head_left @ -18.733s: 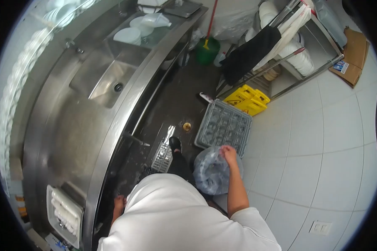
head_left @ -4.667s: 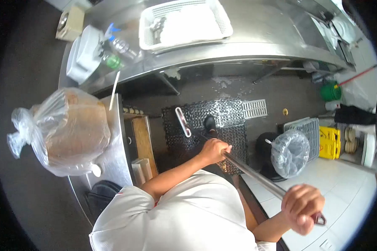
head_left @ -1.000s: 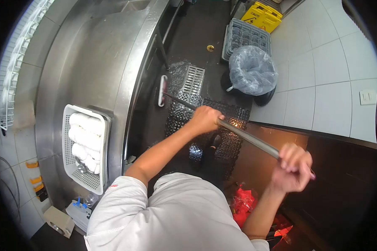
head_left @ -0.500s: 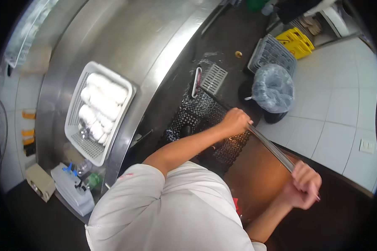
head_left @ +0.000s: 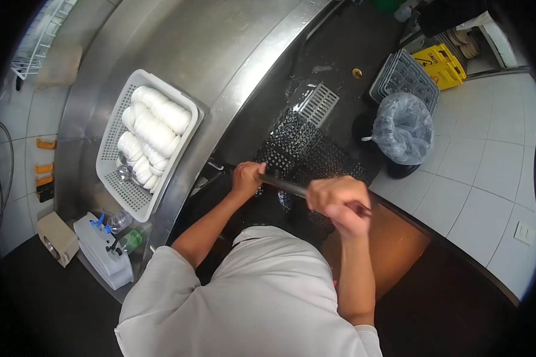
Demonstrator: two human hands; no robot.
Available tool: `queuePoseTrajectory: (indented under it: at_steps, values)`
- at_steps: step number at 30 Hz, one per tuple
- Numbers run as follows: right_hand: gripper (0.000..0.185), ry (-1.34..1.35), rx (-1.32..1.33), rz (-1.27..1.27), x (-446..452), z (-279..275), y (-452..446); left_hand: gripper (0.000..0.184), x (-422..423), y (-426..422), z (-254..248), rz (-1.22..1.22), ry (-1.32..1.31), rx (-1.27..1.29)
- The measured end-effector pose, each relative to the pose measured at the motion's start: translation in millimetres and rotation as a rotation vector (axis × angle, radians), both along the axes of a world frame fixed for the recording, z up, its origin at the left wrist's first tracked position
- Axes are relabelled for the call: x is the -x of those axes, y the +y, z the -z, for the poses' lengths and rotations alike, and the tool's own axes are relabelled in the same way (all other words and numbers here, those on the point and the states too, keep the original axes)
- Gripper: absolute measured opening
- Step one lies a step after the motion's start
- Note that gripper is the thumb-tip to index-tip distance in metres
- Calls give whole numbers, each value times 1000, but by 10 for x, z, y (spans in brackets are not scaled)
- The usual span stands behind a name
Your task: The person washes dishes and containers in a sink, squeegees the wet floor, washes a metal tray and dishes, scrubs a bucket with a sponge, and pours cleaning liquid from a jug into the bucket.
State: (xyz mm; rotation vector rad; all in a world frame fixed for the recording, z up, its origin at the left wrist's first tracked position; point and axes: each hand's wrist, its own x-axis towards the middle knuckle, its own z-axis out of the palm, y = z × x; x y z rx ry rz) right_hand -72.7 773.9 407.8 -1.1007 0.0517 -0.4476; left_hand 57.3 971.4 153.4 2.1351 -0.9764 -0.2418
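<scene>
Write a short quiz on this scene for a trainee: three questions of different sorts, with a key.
1. What do the left hand and the right hand grip?
A) a clear plastic bag
B) a long grey metal pole
C) a blue spray trigger

2. True or false: the folded yellow plastic caution sign is beside the stacked grey plastic racks.

3. Fill in: the pale, rectangular, slotted metal drain grate is set in the dark ____.

Key: 1. B. 2. True. 3. Floor.
</scene>
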Motion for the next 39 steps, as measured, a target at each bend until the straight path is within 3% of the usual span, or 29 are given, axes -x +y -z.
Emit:
queuePoseTrajectory:
  at_steps: [3, 6, 11, 14, 18, 20, 22, 24, 25, 28, 33, 35, 39]
  values:
    - [34, 71, 140, -1, -109, 136, 61, 39, -109, -187, 332, -25, 68, 118]
    - [32, 61, 229, 75, -23, -188, -95, 37, 42, -678, 268, 76, 112, 189]
    - [35, 6, 377, -24, 162, -760, -381, 38, 249, -1339, -147, 106, 80, 318]
    - [36, -112, 351, -60, 336, -1023, -357, 37, 352, -1225, -519, 160, 102, 340]
    - [32, -295, 297, -372, 390, -1339, -335, 37, 491, -771, -925, 223, 146, 293]
    - [34, -243, 186, -131, 421, -1161, -234, 38, 466, -631, -877, 207, 188, 199]
    - [34, -42, 32, 145, 414, -745, -154, 39, 423, -537, -525, 155, 232, 49]
    - [34, 86, -72, 325, 406, -192, -83, 40, 408, -520, -125, 267, 279, -101]
    - [33, 99, -14, 326, 452, -177, -79, 41, 370, -578, -124, 312, 305, -180]
    - [31, 115, 128, 388, 606, -299, -75, 41, 384, -929, -81, 508, 287, -173]
    - [32, 120, 310, 522, 804, -596, -194, 41, 477, -1637, -191, 623, 304, -69]
    - [31, 99, 322, 592, 922, -815, -233, 41, 451, -1838, -545, 738, 357, -99]
    - [31, 15, 285, 719, 1266, -1289, -272, 44, 445, -1966, -1095, 940, 224, -41]
